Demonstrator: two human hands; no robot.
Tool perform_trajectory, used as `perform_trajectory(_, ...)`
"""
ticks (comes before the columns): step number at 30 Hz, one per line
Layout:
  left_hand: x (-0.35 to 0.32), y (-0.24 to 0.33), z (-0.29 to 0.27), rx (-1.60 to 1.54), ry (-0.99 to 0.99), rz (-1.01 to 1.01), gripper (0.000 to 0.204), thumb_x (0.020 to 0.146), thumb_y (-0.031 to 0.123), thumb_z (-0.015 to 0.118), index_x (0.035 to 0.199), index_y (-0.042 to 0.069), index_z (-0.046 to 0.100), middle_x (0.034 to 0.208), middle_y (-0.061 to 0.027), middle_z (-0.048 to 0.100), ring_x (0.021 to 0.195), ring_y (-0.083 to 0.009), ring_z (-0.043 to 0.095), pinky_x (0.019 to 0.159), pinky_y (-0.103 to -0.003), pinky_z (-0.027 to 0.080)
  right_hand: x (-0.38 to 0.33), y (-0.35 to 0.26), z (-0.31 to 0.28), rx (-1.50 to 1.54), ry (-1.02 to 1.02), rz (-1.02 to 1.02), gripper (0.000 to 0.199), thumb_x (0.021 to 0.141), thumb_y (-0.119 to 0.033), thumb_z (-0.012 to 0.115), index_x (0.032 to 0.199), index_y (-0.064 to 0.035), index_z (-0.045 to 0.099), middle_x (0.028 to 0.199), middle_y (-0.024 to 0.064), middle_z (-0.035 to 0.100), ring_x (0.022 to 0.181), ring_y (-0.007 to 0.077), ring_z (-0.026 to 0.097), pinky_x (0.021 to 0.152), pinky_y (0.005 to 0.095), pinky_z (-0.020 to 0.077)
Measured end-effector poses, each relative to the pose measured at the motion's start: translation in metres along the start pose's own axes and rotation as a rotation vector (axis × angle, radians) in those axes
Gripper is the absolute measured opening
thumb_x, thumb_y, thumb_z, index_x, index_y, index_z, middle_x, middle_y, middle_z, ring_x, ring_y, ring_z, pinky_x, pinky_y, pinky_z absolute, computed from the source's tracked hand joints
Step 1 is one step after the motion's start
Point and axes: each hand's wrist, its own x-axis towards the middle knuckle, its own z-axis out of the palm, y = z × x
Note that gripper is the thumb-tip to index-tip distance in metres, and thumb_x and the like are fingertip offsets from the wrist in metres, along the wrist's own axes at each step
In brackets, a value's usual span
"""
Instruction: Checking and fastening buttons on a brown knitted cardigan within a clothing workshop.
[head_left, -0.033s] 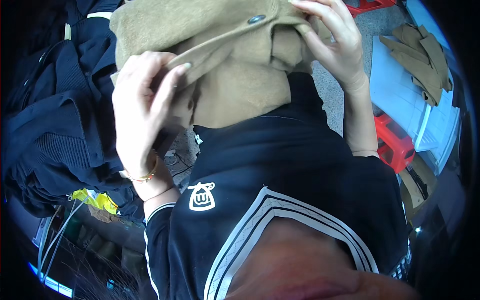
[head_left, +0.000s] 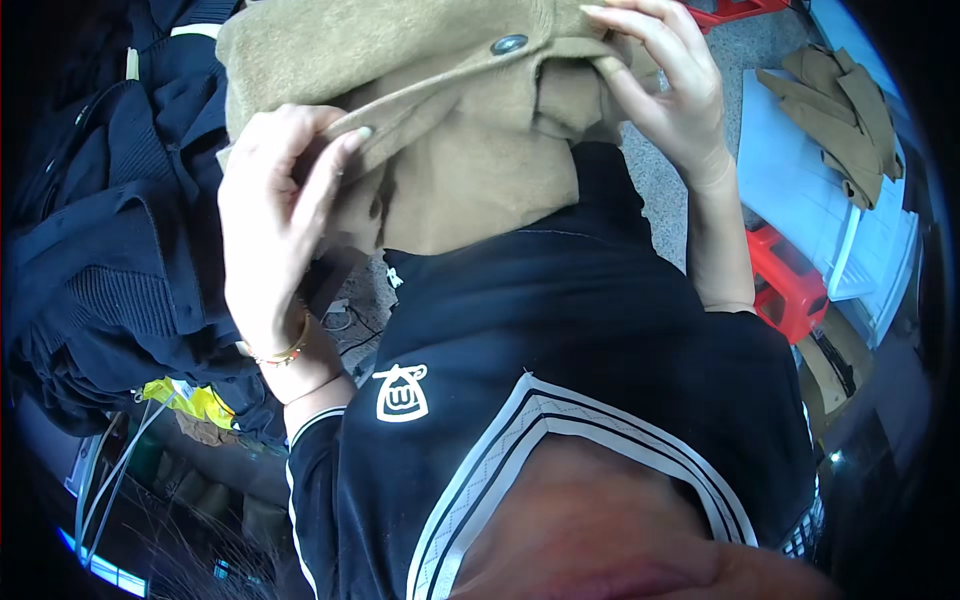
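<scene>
A tan, felt-like buttoned garment (head_left: 470,190) lies bunched over my lap at the top of the view. One dark round button (head_left: 509,45) shows on its edge. On the left, my left hand (head_left: 262,210) pinches the garment's folded edge between thumb and fingers. My right hand (head_left: 675,95) grips the same edge to the right of the button, with its thumb under the cloth and fingertips on top. Between the two hands the edge runs slantwise, drawn fairly straight. The garment's far part is cut off by the frame.
Dark navy garments (head_left: 110,240) with ribbed parts are heaped at my left, above a yellow item (head_left: 190,398). At right, brown cloth pieces (head_left: 840,110) lie on a pale blue surface (head_left: 775,180), beside a red plastic stool (head_left: 785,280).
My left hand and the garment have shifted very slightly to the left. Both hands keep their hold on the edge.
</scene>
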Motion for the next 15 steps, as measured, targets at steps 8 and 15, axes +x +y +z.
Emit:
perform_trajectory(8,-0.01,0.024,-0.008,-0.592,0.043,-0.192,0.008,0.08,-0.001,0.066,0.086,-0.003,0.062,0.081,-0.0022,0.058,0.076,-0.009,0.052,0.07,-0.021,0.04,-0.056,0.0,0.001,-0.036,0.0,0.26,0.025,0.075,-0.006,0.065,0.1,-0.0052,0.066,0.09,0.0099,0.065,0.08,0.0224,0.065,0.07,0.0303,0.0524)
perform_trajectory(15,-0.005,0.048,0.024,-1.003,0.033,-0.228,0.018,0.077,-0.008,0.07,0.092,-0.002,0.062,0.086,-0.0059,0.065,0.074,-0.0099,0.062,0.068,-0.02,0.048,-0.077,0.006,0.01,-0.08,0.046,0.27,0.026,0.076,-0.005,0.063,0.101,-0.0034,0.065,0.095,0.0125,0.066,0.084,0.0268,0.066,0.075,0.0315,0.0525)
